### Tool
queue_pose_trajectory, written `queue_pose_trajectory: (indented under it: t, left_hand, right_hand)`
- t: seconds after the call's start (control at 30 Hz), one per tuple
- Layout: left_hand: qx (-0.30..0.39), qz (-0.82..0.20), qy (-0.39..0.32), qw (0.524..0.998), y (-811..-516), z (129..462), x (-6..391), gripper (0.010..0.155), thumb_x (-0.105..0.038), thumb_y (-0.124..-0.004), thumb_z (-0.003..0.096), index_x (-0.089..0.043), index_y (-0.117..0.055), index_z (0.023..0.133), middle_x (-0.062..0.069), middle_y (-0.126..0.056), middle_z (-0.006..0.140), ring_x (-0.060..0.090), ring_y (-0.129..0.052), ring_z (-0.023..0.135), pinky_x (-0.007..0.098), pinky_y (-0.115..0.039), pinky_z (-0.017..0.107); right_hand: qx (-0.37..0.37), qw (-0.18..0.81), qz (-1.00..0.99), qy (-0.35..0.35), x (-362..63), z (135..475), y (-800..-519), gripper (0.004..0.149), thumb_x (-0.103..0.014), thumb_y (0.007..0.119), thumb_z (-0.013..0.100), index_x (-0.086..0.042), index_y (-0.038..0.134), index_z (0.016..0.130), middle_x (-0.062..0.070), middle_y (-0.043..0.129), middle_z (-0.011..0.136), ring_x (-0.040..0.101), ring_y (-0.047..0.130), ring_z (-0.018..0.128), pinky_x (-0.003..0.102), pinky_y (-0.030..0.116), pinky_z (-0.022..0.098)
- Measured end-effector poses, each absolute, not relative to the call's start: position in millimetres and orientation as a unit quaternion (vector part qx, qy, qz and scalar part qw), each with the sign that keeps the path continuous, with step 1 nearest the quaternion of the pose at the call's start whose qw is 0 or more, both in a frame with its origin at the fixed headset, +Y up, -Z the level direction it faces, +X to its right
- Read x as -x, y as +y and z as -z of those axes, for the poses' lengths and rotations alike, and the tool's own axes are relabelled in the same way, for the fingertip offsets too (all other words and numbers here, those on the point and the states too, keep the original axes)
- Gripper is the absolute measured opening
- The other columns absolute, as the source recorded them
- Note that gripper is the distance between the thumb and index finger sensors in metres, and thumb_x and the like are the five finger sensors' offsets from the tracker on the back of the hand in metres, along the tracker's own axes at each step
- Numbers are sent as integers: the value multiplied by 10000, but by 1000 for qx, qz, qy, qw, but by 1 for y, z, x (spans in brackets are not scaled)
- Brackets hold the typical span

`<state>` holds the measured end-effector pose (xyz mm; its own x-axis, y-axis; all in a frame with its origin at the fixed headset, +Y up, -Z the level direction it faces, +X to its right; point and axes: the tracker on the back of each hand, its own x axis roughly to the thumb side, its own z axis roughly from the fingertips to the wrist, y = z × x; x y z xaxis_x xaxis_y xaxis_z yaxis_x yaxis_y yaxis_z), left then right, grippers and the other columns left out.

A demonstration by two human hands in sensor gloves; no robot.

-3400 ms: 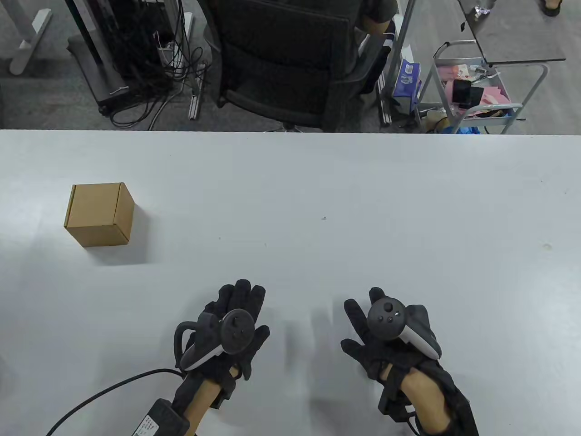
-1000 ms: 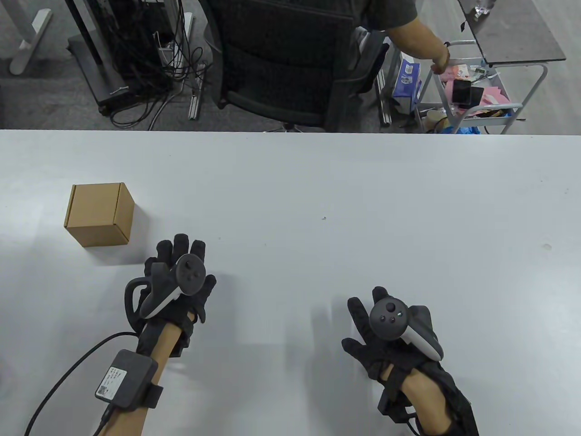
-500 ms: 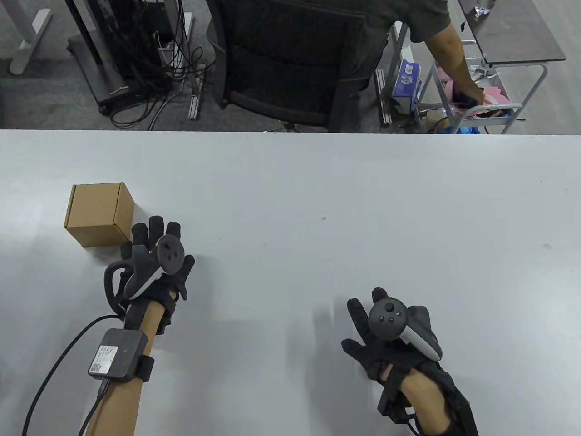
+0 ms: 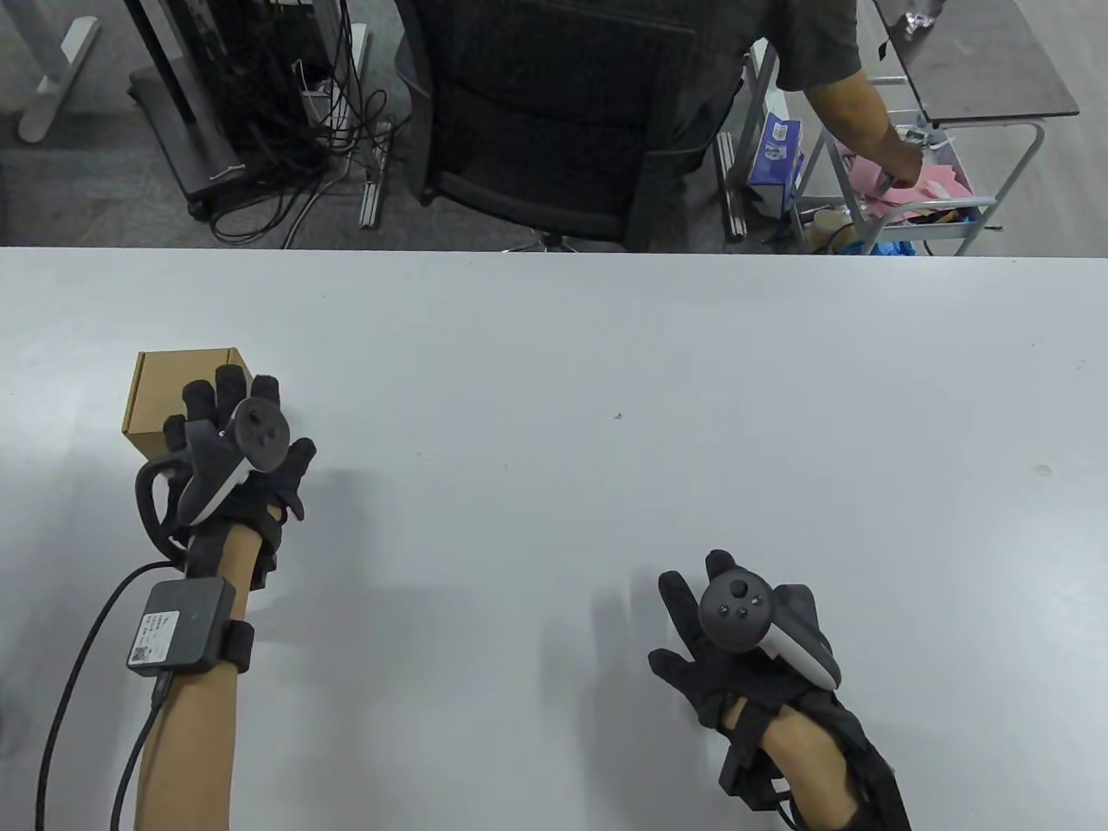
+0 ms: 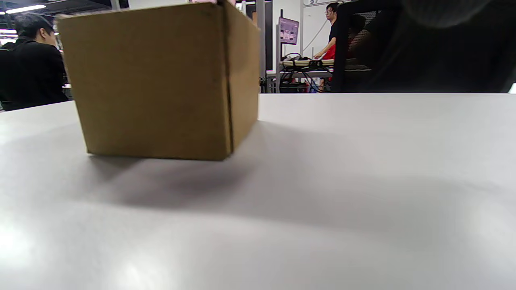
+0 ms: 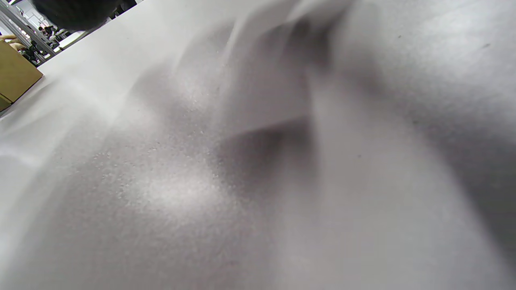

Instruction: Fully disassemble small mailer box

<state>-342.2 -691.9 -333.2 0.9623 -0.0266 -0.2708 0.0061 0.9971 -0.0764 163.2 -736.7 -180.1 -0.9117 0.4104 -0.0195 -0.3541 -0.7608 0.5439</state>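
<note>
- The left hand (image 4: 238, 459) has travelled from the near middle of the white table (image 4: 606, 363) out to the far left, and is now over the near right part of the small mailer box (image 4: 160, 389).
- Its fingers are spread above the box; whether they touch it yet I cannot tell.
- The box is closed and sits flat on the table.
- The right hand (image 4: 736, 640) has stayed near right, fingers spread, holding nothing.
- Judgement: reach almost done; grasping comes next, disassembly not begun.

grey floor, black office chair (image 4: 554, 112), tangled cables (image 4: 294, 112), metal cart (image 4: 917, 182) beyond white table (image 4: 606, 363).
</note>
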Motion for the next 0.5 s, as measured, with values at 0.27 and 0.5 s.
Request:
queue_pose_trajectory:
  t: [0.27, 0.5]
  left_hand:
    - [50, -2, 184, 982, -682, 359, 379, 954, -801, -659, 329, -463, -154, 1066, -83, -36, 1173, 337, -108, 1150, 655, -244, 815]
    - [56, -23, 233, 971, -671, 383, 406, 1042, -891, -663, 261, -546, -36, 1018, -102, 112, 1136, 420, -20, 1128, 753, -241, 773]
  right_hand:
    - [-49, 205, -938, 275, -163, 180, -735, 754, -580, 637, 372, -453, 143, 928, -24, -223, 927, 359, -106, 961, 563, 163, 751]
    - [-44, 208, -939, 270, -166, 180, -734, 753, -579, 638, 373, -453, 146, 929, -24, -221, 928, 360, -105, 960, 564, 163, 750]
